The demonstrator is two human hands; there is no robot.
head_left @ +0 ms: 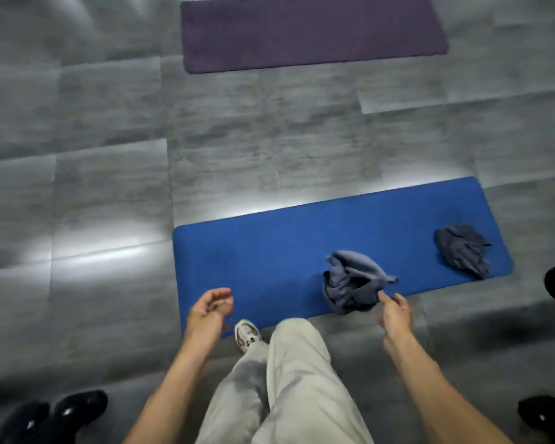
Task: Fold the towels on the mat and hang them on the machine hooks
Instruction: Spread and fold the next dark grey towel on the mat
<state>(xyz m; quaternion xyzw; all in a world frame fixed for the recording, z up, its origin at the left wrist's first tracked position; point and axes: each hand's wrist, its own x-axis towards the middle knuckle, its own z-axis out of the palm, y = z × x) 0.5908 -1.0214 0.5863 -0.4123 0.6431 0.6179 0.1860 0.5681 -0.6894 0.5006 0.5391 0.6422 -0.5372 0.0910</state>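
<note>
Lying crumpled near the front edge of the blue mat [269,251], the grey-blue towel [353,283] is the piece in hand: the right hand [394,312] reaches to its lower right side, fingertips touching or all but touching the cloth, though motion blur makes it impossible to tell whether they have pinched closed on it. A second, darker towel [462,249] sits bunched at the mat's far right end, well apart from the first. The left hand [210,307] hovers over the mat's front left corner, fingers loosely curled and holding nothing. A white shoe [246,334] rests at the mat's front edge, between the two hands. Beyond the mat, across bare grey floor, lies a purple mat [311,33]; no machine or hooks show. To do this step well, I judge it best to find a true corner or hem rather than a fistful of the bundle, lift until the cloth hangs free, and bring the left hand across to take the neighbouring corner. Spreading it flat on the open left half of the mat would give room for clean, square folds.
</note>
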